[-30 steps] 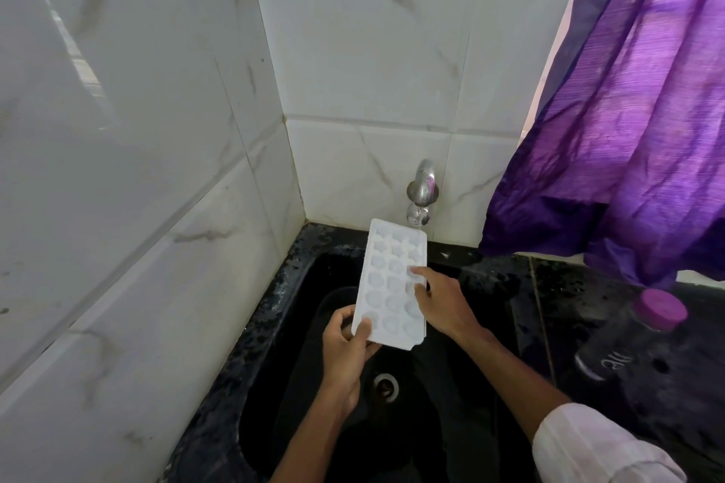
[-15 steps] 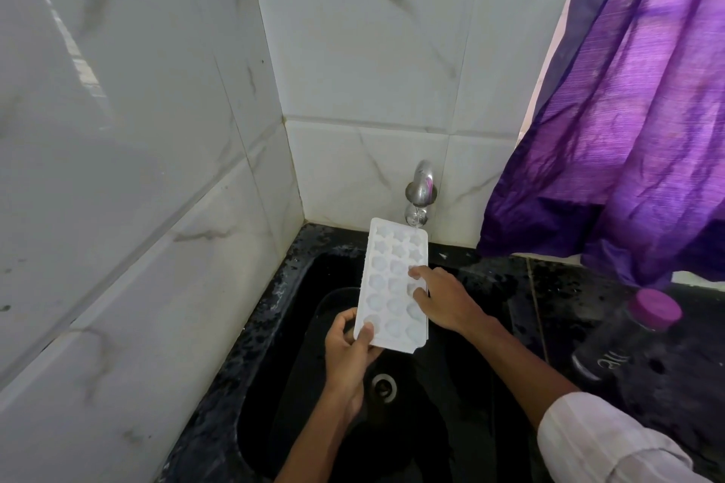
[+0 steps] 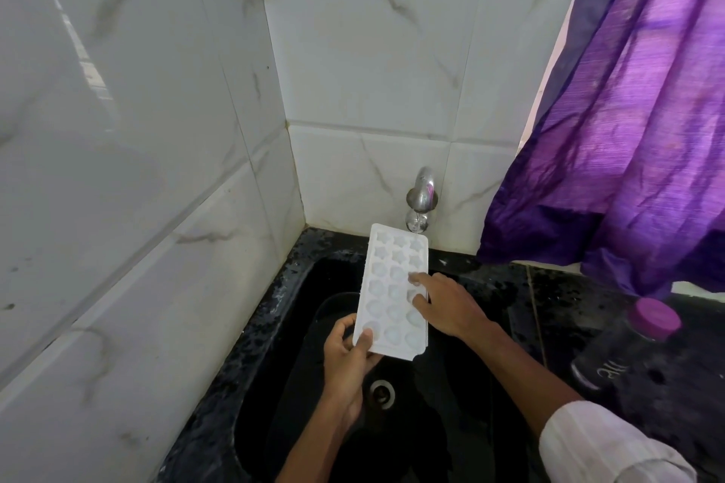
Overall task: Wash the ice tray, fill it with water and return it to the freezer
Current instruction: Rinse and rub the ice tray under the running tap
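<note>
Two bare hands, left hand [image 3: 347, 357] and right hand [image 3: 451, 310], each on a bare forearm. Left forearm [image 3: 314, 443] uncovered all the way to the near edge of the view. Right forearm [image 3: 521, 369] uncovered up to a white sleeve [image 3: 604, 447] in the near right corner. Sleeve of light cloth, pushed or rolled back into a thick bunched band at its far end. Soft creases and folds crossing the band; faint fine lines along the cloth, perhaps a thin stripe, too blurred to tell. Slight grey shading in the folds, otherwise plain white. Thumbnail visible on the left hand, near the tip. Knuckles plainly marked on the right hand.
</note>
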`<state>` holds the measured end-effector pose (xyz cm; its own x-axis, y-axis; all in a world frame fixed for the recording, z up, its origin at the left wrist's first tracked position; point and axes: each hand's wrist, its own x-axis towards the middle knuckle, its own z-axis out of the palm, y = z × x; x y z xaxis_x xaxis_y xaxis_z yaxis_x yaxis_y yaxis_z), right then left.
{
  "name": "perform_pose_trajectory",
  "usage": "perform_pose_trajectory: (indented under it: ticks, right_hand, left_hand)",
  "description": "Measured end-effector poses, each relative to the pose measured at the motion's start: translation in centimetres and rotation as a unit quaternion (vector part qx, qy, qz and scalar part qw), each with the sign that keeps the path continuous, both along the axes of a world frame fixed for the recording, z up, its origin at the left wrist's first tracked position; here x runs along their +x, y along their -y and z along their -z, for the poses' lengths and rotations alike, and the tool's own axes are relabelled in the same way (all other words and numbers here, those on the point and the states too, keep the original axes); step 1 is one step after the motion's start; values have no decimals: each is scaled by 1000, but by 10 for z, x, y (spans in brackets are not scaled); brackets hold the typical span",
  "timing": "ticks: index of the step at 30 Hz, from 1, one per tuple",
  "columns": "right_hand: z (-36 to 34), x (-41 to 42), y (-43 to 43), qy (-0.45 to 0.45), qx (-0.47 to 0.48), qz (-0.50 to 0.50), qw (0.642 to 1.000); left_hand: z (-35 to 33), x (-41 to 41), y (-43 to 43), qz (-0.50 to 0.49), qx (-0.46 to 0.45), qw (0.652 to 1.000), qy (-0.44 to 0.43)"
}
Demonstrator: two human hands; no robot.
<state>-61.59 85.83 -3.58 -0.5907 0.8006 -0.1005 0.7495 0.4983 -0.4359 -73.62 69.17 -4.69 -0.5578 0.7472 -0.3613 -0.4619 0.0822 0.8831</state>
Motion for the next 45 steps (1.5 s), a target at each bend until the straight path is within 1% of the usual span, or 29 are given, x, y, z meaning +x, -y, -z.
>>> perform_pose_trajectory:
  ticks: [4,11,22,28,39,42,45]
  right_hand:
    - [1,2,0,-6,-9,-6,1000]
    - [0,3,2,-1,17,-8,1000]
    - [2,1,8,0,17,-24,1000]
    - [4,-2,12,3,30,-9,999]
    - [11,1,15,-36,-10,-23,999]
    - [14,1,19,-42,-17,-23,999]
    - [16,2,21,-58,-38,-29,997]
  left_hand:
    - [-2,-1,1,5,3,1000,-3]
    - [0,0,3,4,4,1000,11]
    - [2,-3,8,-7,-1,1000,21]
    - [0,-2,7,-6,5,1000,21]
    - [10,-6,12,-5,-5,1000,-5]
    - [13,-9,14,-4,-8,999,-36]
    - [18,-18,17,-2,-17,996,-88]
